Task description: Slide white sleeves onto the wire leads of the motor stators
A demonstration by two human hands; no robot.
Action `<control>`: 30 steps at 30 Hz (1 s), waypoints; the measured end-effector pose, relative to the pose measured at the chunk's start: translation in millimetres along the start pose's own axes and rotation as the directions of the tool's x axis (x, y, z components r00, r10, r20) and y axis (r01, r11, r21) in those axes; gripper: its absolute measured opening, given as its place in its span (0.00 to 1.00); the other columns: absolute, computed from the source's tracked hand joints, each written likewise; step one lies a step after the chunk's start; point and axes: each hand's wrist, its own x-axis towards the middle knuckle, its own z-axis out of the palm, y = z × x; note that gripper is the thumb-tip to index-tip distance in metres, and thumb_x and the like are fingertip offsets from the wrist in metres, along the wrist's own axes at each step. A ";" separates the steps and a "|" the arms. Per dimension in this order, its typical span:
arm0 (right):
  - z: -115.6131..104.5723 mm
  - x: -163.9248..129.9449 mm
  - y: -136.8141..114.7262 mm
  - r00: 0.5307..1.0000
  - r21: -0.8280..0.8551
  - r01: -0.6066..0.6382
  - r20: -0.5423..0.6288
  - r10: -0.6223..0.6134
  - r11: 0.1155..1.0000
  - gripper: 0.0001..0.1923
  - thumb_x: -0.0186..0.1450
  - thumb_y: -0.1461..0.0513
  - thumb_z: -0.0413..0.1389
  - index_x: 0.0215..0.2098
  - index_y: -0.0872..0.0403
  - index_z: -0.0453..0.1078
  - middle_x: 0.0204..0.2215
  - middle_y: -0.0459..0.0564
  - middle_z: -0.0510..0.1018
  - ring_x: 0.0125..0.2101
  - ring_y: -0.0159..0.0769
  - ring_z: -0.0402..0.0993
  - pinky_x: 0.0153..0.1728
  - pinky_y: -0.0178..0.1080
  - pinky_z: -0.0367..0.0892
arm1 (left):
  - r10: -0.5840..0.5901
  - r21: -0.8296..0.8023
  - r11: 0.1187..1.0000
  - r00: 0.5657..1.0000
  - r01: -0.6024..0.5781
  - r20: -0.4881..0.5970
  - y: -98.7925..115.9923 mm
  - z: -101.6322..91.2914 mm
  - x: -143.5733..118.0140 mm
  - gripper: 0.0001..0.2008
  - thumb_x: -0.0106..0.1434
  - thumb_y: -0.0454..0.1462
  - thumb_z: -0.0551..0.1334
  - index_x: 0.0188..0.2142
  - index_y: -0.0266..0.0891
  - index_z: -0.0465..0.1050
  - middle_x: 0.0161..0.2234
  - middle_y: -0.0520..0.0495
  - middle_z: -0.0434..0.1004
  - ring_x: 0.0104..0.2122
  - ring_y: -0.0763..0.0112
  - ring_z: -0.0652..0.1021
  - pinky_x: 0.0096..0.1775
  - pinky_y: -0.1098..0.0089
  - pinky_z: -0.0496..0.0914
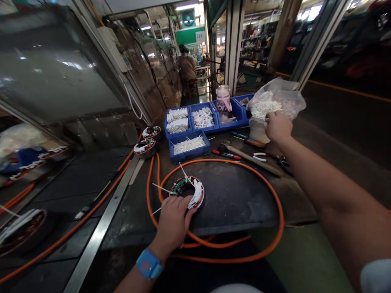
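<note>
My left hand (174, 215), with a blue watch on its wrist, is closed on the near side of a motor stator (200, 197). The stator is a ring with copper windings, white sleeves and a green strip. Several white cable ties (185, 173) stick out from it. Far to the right, my right hand (278, 127) reaches to an open clear plastic bag (293, 97). Its fingers are bent together at a heap of small white pieces (264, 109) in the bag's mouth. What those fingers hold, if anything, is hidden.
Blue bins (218, 125) hold white tubes and a pink bottle (224, 99). A blue tray (189, 156) carries white ties. A hammer (250, 158), markers and pliers lie to the right. An orange hose (277, 199) loops around the stator. More stators (146, 149) stand left. A person (187, 67) sits far behind.
</note>
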 end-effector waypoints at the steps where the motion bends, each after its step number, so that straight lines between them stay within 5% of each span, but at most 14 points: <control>1: 0.0 1.2 -0.2 1.000 -0.011 0.003 0.014 -0.003 1.000 0.16 0.57 0.66 0.49 0.43 0.59 0.70 0.42 0.60 0.70 0.40 0.42 0.64 0.31 0.40 0.55 | 0.002 -0.022 1.000 1.000 -0.002 0.003 1.4 0.0 -0.7 0.14 0.63 0.36 0.55 0.49 0.38 0.66 0.37 0.45 0.74 0.37 0.61 0.72 0.43 0.56 0.65; 8: -2.4 -1.6 3.1 0.999 0.061 -0.014 0.051 0.011 0.998 0.15 0.59 0.62 0.53 0.44 0.59 0.71 0.45 0.60 0.69 0.42 0.41 0.64 0.36 0.42 0.57 | -0.039 -0.196 0.979 0.991 0.063 0.128 -4.2 -12.8 -1.5 0.18 0.62 0.33 0.54 0.53 0.39 0.63 0.46 0.44 0.73 0.45 0.61 0.71 0.50 0.54 0.63; 15: 2.5 7.0 4.5 0.989 0.468 -0.016 -0.124 0.084 0.884 0.14 0.61 0.65 0.48 0.43 0.61 0.70 0.38 0.59 0.74 0.35 0.42 0.71 0.36 0.46 0.67 | -0.094 -0.245 0.962 0.987 0.123 0.128 -0.5 -10.0 -2.5 0.20 0.61 0.30 0.55 0.53 0.40 0.61 0.46 0.43 0.72 0.44 0.62 0.71 0.51 0.53 0.63; 17: -8.5 -9.4 -8.0 0.986 0.531 0.057 -0.162 0.036 0.845 0.15 0.64 0.65 0.46 0.46 0.58 0.67 0.38 0.57 0.74 0.35 0.39 0.73 0.35 0.43 0.69 | -0.088 -0.259 0.959 0.991 0.112 0.103 0.2 -9.6 -4.6 0.21 0.61 0.30 0.54 0.54 0.39 0.60 0.47 0.42 0.71 0.45 0.62 0.70 0.51 0.53 0.62; 20: -38.8 -71.5 -40.6 0.967 0.589 0.244 -0.206 -0.149 0.771 0.10 0.61 0.65 0.51 0.41 0.51 0.69 0.37 0.51 0.76 0.39 0.39 0.74 0.41 0.42 0.70 | -0.088 -0.303 0.946 0.992 0.113 0.094 0.3 -11.1 -6.3 0.21 0.62 0.33 0.55 0.55 0.39 0.59 0.47 0.42 0.71 0.46 0.62 0.69 0.52 0.53 0.61; 22: -61.7 -131.3 -64.8 0.910 0.619 0.404 -0.194 -0.367 0.674 0.09 0.61 0.64 0.53 0.40 0.49 0.70 0.36 0.48 0.77 0.38 0.37 0.75 0.39 0.42 0.72 | -0.109 -0.324 0.937 0.990 0.133 0.092 0.5 -12.2 -5.8 0.20 0.62 0.35 0.55 0.55 0.39 0.60 0.44 0.43 0.72 0.45 0.62 0.70 0.52 0.53 0.61; 24: -79.9 -191.7 -84.3 0.690 0.697 0.616 -0.254 -0.678 0.367 0.11 0.64 0.66 0.49 0.43 0.50 0.68 0.38 0.47 0.78 0.40 0.34 0.75 0.39 0.37 0.73 | -0.137 -0.325 0.932 0.987 0.159 0.089 1.5 -12.6 -4.4 0.18 0.63 0.34 0.54 0.53 0.39 0.61 0.42 0.43 0.73 0.44 0.62 0.71 0.52 0.53 0.61; 26: -89.5 -241.2 -96.1 0.550 0.740 0.649 -0.297 -0.780 0.176 0.12 0.65 0.69 0.47 0.44 0.54 0.67 0.41 0.50 0.78 0.45 0.33 0.73 0.42 0.36 0.73 | -0.151 -0.323 0.931 0.985 0.171 0.087 2.8 -12.2 -3.2 0.18 0.62 0.32 0.54 0.53 0.39 0.61 0.40 0.44 0.73 0.42 0.63 0.71 0.51 0.53 0.61; 30: -83.6 -294.6 -98.5 0.505 0.778 0.617 -0.278 -0.817 0.116 0.13 0.63 0.71 0.48 0.46 0.58 0.66 0.43 0.54 0.77 0.48 0.35 0.71 0.47 0.38 0.71 | -0.140 -0.330 0.931 0.988 0.156 0.071 5.1 -10.6 -3.6 0.21 0.62 0.32 0.54 0.55 0.39 0.58 0.40 0.44 0.73 0.42 0.63 0.71 0.51 0.53 0.62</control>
